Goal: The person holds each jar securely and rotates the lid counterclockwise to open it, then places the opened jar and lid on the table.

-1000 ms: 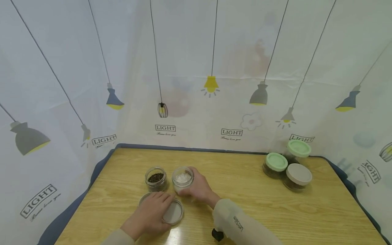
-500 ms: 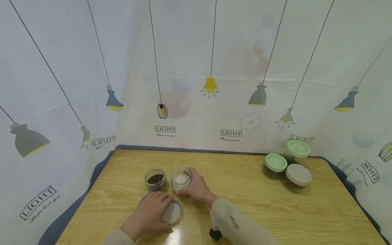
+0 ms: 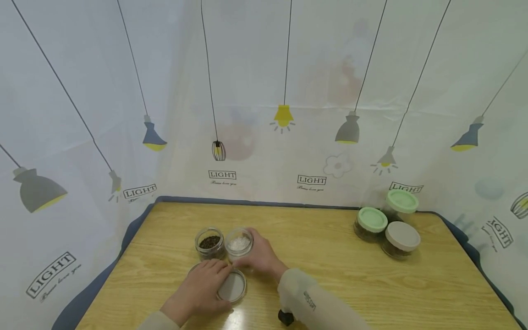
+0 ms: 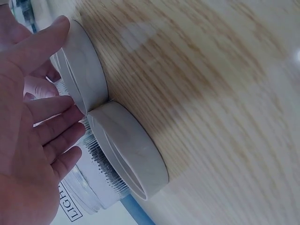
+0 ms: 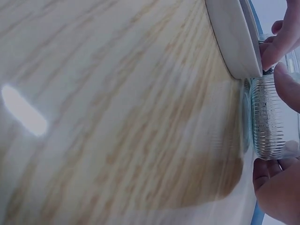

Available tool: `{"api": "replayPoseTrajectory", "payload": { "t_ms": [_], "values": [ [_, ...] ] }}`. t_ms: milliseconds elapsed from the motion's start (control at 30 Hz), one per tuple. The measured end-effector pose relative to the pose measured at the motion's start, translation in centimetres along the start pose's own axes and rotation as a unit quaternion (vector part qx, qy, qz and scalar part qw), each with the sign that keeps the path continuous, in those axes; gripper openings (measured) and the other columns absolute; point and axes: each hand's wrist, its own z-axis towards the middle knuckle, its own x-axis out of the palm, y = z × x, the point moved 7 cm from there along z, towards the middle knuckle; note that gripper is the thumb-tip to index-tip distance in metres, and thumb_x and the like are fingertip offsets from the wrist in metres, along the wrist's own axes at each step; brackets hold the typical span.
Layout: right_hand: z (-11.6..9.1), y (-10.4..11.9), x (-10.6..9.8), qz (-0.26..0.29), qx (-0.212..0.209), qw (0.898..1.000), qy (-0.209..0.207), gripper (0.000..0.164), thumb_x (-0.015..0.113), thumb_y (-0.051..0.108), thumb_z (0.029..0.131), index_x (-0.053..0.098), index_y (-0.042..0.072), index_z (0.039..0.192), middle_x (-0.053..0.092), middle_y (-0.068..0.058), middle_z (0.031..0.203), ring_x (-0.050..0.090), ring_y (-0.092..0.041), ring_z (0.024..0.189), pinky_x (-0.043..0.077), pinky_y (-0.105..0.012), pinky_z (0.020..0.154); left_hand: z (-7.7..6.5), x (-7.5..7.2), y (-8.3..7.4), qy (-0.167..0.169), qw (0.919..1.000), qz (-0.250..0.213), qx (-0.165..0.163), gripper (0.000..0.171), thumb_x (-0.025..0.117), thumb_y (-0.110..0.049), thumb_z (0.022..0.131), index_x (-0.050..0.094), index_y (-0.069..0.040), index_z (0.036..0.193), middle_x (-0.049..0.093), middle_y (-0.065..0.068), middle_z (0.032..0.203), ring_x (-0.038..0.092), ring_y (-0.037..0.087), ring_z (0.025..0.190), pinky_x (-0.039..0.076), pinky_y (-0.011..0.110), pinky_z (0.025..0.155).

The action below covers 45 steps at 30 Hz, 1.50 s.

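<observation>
The person's left hand reaches in palm down on the near side of the jar of dark grains, its fingers loosely extended and the thumb spread wide from them. The right hand comes in from that jar's right, forearm slanting, thumb and fingers wrapped round the jar of white grains.

Two upturned lids lie on the wooden table, nearer the person than the dark-grain jar: the right lid and the left lid, side by side. The left hand covers much of the left lid from above. Well off to the dark-grain jar's right, near the table's far edge, three closed jars stand grouped: a smaller green-lidded jar, a larger green-lidded jar and a beige-lidded jar.

The white-grain jar stands upright within the right hand, just right of the dark-grain jar; whether the two jars touch cannot be told. The left thumb and fingertips lie at the right lid's edges, just short of both jars.
</observation>
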Motion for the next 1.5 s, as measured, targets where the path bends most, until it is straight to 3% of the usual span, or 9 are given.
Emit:
{"api": "replayPoseTrajectory", "payload": {
  "t_ms": [467,667,833,1033,1267,1500],
  "values": [
    [-0.3,-0.9,-0.3,0.001,0.028,1.0,0.013,0.104,0.091,0.029,0.064,0.032,0.01,0.148,0.048,-0.013,0.146,0.049,-0.03,0.131,0.039,-0.049,0.111,0.6,0.1,-0.5,-0.004,0.9997,-0.023,-0.003,0.085,0.076,-0.06,0.068,0.056,-0.01,0.133,0.059,0.003,0.128,0.052,0.024,0.123,0.042,0.048,0.108],
    [-0.9,-0.6,-1.1,0.003,0.015,1.0,0.023,0.111,0.091,0.029,0.065,0.025,0.009,0.151,0.04,-0.017,0.151,0.045,-0.034,0.135,0.036,-0.051,0.113,0.9,-0.6,-0.9,-0.005,0.9993,-0.037,0.002,0.085,0.077,-0.059,0.067,0.055,-0.01,0.133,0.059,0.004,0.128,0.052,0.025,0.123,0.042,0.049,0.108],
    [-2.1,-0.5,-3.0,-0.02,0.009,0.999,0.044,0.107,0.087,0.032,0.071,0.021,0.012,0.153,0.032,-0.014,0.157,0.036,-0.034,0.142,0.034,-0.053,0.114,1.1,-1.4,-1.2,-0.014,0.999,-0.04,0.016,0.082,0.079,-0.057,0.068,0.057,-0.009,0.132,0.06,0.006,0.129,0.053,0.025,0.122,0.043,0.049,0.107],
    [-3.4,-1.4,-6.2,-0.025,0.003,0.999,0.048,0.099,0.084,0.03,0.076,0.023,0.013,0.153,0.034,-0.01,0.157,0.033,-0.033,0.144,0.037,-0.054,0.111,1.7,-2.1,-2.2,-0.01,0.9986,-0.041,0.031,0.08,0.077,-0.059,0.071,0.056,-0.012,0.133,0.059,0.001,0.129,0.054,0.021,0.12,0.046,0.046,0.103],
    [-5.3,-2.9,-9.7,-0.055,0.003,0.998,0.02,0.089,0.081,0.027,0.08,0.029,0.012,0.151,0.037,-0.011,0.155,0.035,-0.034,0.143,0.035,-0.057,0.112,3.1,-3.1,-4.9,0.021,0.9965,-0.055,0.059,0.075,0.071,-0.057,0.079,0.054,-0.012,0.137,0.057,0.005,0.135,0.053,0.025,0.126,0.043,0.047,0.107],
    [-7.2,-4.4,-12.3,-0.073,0.02,0.997,-0.022,0.081,0.078,0.023,0.082,0.034,0.009,0.149,0.041,-0.011,0.153,0.037,-0.035,0.141,0.035,-0.058,0.111,5.4,-2.9,-7.3,0.031,0.9941,-0.059,0.085,0.075,0.068,-0.057,0.083,0.048,-0.016,0.142,0.054,0.0,0.138,0.05,0.021,0.129,0.042,0.044,0.109]
  ]
}}
